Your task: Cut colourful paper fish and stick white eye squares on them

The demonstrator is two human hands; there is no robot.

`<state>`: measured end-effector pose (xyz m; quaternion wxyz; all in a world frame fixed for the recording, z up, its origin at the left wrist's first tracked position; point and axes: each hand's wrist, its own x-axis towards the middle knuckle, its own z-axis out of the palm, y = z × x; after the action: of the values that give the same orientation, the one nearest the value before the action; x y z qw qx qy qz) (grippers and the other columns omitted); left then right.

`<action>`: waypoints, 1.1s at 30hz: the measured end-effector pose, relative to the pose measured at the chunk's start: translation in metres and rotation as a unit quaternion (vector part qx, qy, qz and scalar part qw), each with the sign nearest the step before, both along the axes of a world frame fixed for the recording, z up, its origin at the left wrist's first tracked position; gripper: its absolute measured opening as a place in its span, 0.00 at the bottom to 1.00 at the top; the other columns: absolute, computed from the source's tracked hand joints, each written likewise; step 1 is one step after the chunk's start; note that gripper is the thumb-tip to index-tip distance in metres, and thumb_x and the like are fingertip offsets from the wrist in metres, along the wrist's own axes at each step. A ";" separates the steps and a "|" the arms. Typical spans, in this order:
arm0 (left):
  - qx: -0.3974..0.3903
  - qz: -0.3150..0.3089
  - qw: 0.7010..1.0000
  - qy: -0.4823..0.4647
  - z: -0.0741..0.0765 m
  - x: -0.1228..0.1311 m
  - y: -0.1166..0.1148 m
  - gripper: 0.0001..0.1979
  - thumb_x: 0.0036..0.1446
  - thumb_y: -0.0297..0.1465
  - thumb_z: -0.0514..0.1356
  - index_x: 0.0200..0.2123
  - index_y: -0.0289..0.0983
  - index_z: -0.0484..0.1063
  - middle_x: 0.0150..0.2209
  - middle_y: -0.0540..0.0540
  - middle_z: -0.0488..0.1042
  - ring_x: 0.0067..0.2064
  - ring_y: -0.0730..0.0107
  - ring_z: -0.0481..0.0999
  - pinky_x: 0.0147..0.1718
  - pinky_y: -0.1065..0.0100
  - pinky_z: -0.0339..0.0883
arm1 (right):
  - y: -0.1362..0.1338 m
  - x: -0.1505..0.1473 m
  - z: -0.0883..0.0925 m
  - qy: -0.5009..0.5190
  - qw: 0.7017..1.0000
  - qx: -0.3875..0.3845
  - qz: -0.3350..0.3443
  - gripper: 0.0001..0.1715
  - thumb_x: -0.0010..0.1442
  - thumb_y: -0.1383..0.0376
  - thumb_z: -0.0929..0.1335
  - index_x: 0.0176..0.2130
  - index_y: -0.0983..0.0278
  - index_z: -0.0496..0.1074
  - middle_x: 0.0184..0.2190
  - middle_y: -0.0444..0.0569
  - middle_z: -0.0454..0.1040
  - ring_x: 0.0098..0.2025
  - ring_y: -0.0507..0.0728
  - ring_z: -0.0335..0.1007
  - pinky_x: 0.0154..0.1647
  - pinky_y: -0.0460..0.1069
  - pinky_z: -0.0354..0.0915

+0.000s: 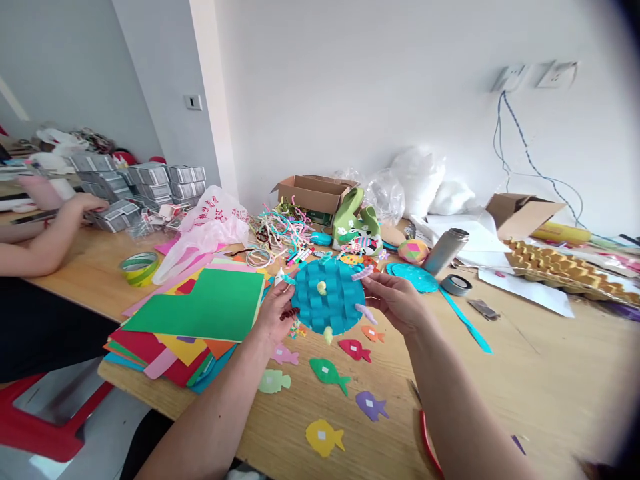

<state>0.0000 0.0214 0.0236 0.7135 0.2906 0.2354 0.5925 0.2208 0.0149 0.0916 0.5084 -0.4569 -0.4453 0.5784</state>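
Note:
Between my two hands a round blue paper disc point(327, 297) with curled paper strips is held up above the table. Pipe-cleaner pieces in pale yellow, lilac and brown stick to its face and rim. My left hand point(274, 308) grips the left edge, and my right hand point(400, 299) pinches the right edge near the lilac pieces. Below it lie several paper fish with small white squares on them, among them a green fish point(329, 375), a red fish point(355, 350), a purple fish point(371, 405) and a yellow fish point(325, 437).
Stacked coloured paper point(200, 310) lies at left beside a tape roll point(139, 268). Behind are loose pipe cleaners point(283, 230), a cardboard box point(315, 190) and a green felt bag point(350, 220). At right stand a metal flask point(447, 250) and egg trays point(570, 270). Red-handled scissors point(427, 440) lie near my right forearm. Another person's arm point(55, 233) rests at far left.

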 end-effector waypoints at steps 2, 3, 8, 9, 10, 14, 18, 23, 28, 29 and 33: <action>-0.003 0.008 1.000 0.010 0.002 0.000 -0.001 0.22 0.45 0.31 0.69 0.46 0.39 0.74 0.37 0.46 0.80 0.38 0.63 0.80 0.32 0.69 0.71 | 0.004 0.000 -0.007 0.002 1.000 0.000 -0.005 0.23 0.35 0.56 0.80 0.31 0.66 0.78 0.26 0.47 0.78 0.25 0.52 0.73 0.26 0.45 0.70; -0.008 0.012 1.000 0.017 0.002 0.000 -0.001 0.22 0.46 0.32 0.68 0.46 0.39 0.74 0.37 0.46 0.80 0.39 0.63 0.80 0.32 0.70 0.71 | 0.006 0.001 -0.010 0.002 1.000 0.000 -0.007 0.23 0.35 0.57 0.80 0.31 0.66 0.77 0.25 0.47 0.78 0.25 0.52 0.73 0.26 0.46 0.71; -0.030 0.039 0.998 0.030 0.002 0.000 0.000 0.21 0.46 0.33 0.67 0.46 0.39 0.74 0.37 0.46 0.80 0.40 0.63 0.80 0.33 0.69 0.70 | 0.012 0.003 -0.018 -0.003 1.000 0.002 -0.015 0.23 0.35 0.57 0.80 0.29 0.67 0.77 0.25 0.47 0.78 0.25 0.53 0.73 0.27 0.47 0.72; -0.029 0.043 0.998 0.027 0.001 0.000 0.000 0.21 0.46 0.33 0.67 0.46 0.39 0.74 0.37 0.46 0.80 0.40 0.63 0.80 0.33 0.69 0.70 | 0.012 0.002 -0.018 -0.006 1.000 0.006 -0.018 0.23 0.35 0.57 0.80 0.29 0.67 0.77 0.25 0.48 0.77 0.26 0.53 0.73 0.27 0.47 0.72; -0.027 0.046 0.998 0.025 0.001 0.000 0.000 0.21 0.45 0.32 0.68 0.46 0.39 0.74 0.36 0.47 0.80 0.40 0.63 0.80 0.34 0.69 0.71 | 0.012 0.001 -0.017 -0.009 1.000 0.009 -0.023 0.22 0.34 0.57 0.80 0.28 0.66 0.76 0.25 0.47 0.77 0.25 0.53 0.73 0.27 0.47 0.71; -0.015 0.054 0.998 0.021 -0.001 0.002 0.000 0.22 0.44 0.32 0.68 0.46 0.39 0.75 0.36 0.47 0.80 0.41 0.62 0.79 0.36 0.68 0.70 | 0.009 -0.006 -0.010 -0.010 0.998 0.005 -0.054 0.22 0.31 0.59 0.81 0.25 0.66 0.74 0.22 0.45 0.75 0.23 0.51 0.70 0.23 0.46 0.70; -0.015 0.066 0.997 0.027 -0.002 0.003 0.001 0.18 0.43 0.32 0.69 0.40 0.38 0.76 0.33 0.48 0.79 0.37 0.65 0.79 0.33 0.70 0.70 | 0.007 -0.010 -0.007 -0.012 0.997 -0.001 -0.076 0.23 0.28 0.59 0.82 0.23 0.66 0.73 0.20 0.43 0.73 0.21 0.50 0.68 0.21 0.45 0.68; -0.035 0.081 0.996 0.031 -0.005 0.003 0.002 0.10 0.42 0.32 0.69 0.31 0.37 0.75 0.26 0.50 0.77 0.29 0.69 0.77 0.27 0.71 0.68 | 0.008 -0.006 -0.009 -0.021 0.998 0.011 -0.053 0.23 0.30 0.57 0.81 0.23 0.66 0.73 0.20 0.44 0.73 0.21 0.50 0.68 0.21 0.45 0.68; -0.026 0.079 0.996 -0.003 -0.007 0.000 0.004 0.09 0.42 0.29 0.68 0.29 0.37 0.74 0.27 0.49 0.77 0.28 0.71 0.76 0.27 0.72 0.66 | 0.005 0.001 -0.009 -0.035 0.999 0.034 -0.003 0.25 0.39 0.56 0.79 0.36 0.64 0.77 0.28 0.48 0.78 0.27 0.53 0.74 0.27 0.47 0.71; -0.024 0.080 0.996 -0.003 -0.007 0.000 0.004 0.08 0.42 0.29 0.68 0.29 0.36 0.74 0.27 0.49 0.78 0.27 0.71 0.75 0.26 0.72 0.66 | 0.004 0.003 -0.008 -0.036 0.999 0.038 0.005 0.26 0.40 0.56 0.79 0.39 0.64 0.77 0.30 0.48 0.79 0.29 0.54 0.75 0.28 0.48 0.72; -0.018 0.072 0.997 0.001 -0.007 0.000 0.005 0.08 0.42 0.29 0.69 0.26 0.35 0.72 0.24 0.50 0.76 0.24 0.73 0.73 0.24 0.73 0.64 | 0.004 0.006 -0.007 -0.061 0.997 0.046 0.018 0.24 0.41 0.57 0.79 0.38 0.63 0.78 0.33 0.49 0.79 0.32 0.54 0.75 0.31 0.48 0.73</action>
<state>0.0000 0.0259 0.0163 0.6738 0.2602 0.2674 0.6378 0.2263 0.0185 0.0844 0.4900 -0.4592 -0.5095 0.5380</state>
